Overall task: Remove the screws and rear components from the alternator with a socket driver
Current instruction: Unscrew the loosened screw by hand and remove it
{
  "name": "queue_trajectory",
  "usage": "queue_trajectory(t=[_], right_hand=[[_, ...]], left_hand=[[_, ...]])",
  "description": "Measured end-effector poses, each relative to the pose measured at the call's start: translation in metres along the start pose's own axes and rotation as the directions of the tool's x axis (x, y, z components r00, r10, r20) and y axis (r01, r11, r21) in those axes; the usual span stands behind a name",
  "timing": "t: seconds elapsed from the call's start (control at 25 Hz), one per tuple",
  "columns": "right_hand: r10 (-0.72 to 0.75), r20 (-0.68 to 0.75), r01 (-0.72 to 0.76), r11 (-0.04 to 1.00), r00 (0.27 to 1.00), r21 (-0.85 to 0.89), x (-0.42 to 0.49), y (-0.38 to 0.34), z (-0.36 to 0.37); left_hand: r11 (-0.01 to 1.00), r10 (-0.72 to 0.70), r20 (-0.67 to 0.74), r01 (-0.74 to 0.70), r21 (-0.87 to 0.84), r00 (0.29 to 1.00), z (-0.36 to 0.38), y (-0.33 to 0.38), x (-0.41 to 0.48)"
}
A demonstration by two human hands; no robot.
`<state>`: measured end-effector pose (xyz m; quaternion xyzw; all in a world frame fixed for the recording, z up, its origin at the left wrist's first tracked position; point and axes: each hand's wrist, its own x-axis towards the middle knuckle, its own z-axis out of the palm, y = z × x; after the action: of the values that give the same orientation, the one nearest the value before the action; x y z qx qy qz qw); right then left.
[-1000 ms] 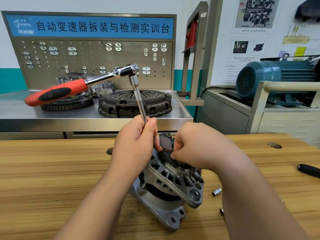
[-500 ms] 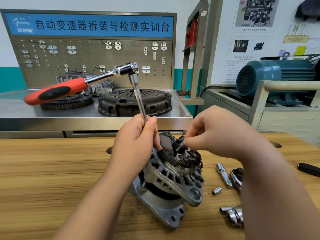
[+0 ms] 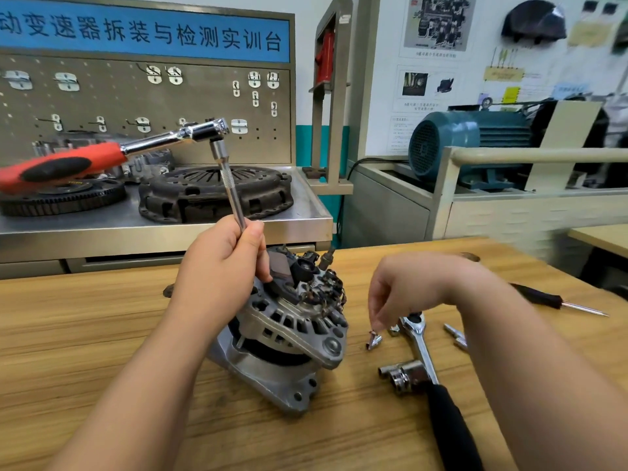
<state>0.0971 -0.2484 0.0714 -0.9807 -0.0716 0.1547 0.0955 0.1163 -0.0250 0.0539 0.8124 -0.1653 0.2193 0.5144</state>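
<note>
Workshop classroom behind: pegboard under a blue sign, clutch cover (image 3: pixel 217 193) and toothed flywheel ring (image 3: pixel 64 198) on a steel bench, teal motor (image 3: pixel 469 144) off to the right. Nearer, on the wooden tabletop (image 3: pixel 85 334), the alternator (image 3: pixel 282 338), tipped on its side with the rear end raised toward the camera, probably to bring the rear fasteners within reach. Rear cover seemingly off already, brush holder and copper leads laid bare

Round the lower end of the extension bar (image 3: pixel 231 185), the left hand (image 3: pixel 221 270), grip clamped on the bar and resting against the alternator's rear; likely keeping the socket seated and the housing from rolling. Socket end hidden under the fingers, so cannot tell whether engaged on a fastener. Up top, the red-handled ratchet (image 3: pixel 68 164), jutting left, untouched, carried by the bar alone

Well clear of the alternator, the right hand (image 3: pixel 418 287), fingers pointed down, grip pinched on a small metal part (image 3: pixel 373 340) just above or touching the tabletop, cannot tell which. By the look, parking a removed piece beside the second ratchet (image 3: pixel 421 345) and loose socket (image 3: pixel 402 377), all kept together within easy reach. Farther right and apart, a black-handled screwdriver (image 3: pixel 550 299). Probably more fasteners left to undo at the rear
</note>
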Motion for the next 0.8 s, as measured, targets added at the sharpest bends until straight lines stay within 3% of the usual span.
queue_trajectory(t=[0.2, 0.52, 0.64, 0.72, 0.8], right_hand=[[0.021, 0.115, -0.009, 0.995, 0.993, -0.104, 0.037, 0.000, 0.056], [0.042, 0.117, -0.039, 0.999, 0.992, -0.026, 0.031, 0.006, 0.058], [0.117, -0.103, -0.090, 0.967, 0.988, 0.240, 0.029, 0.014, 0.049], [0.199, -0.246, -0.027, 0.826, 0.949, 0.563, 0.030, 0.014, 0.047], [0.231, -0.268, 0.045, 0.673, 0.935, 0.738, 0.034, 0.008, 0.047]], left_hand=[[1.000, -0.023, 0.047, 0.023, -0.004, 0.999, -0.003, 0.002, -0.003], [0.999, -0.032, 0.110, 0.030, 0.018, 0.993, -0.008, 0.000, -0.006], [1.000, -0.019, 0.120, 0.018, 0.014, 0.993, -0.009, -0.001, -0.006], [0.999, -0.001, 0.118, -0.004, 0.044, 0.993, -0.008, -0.002, -0.007], [0.998, 0.015, 0.114, -0.022, 0.058, 0.993, -0.008, -0.002, -0.008]])
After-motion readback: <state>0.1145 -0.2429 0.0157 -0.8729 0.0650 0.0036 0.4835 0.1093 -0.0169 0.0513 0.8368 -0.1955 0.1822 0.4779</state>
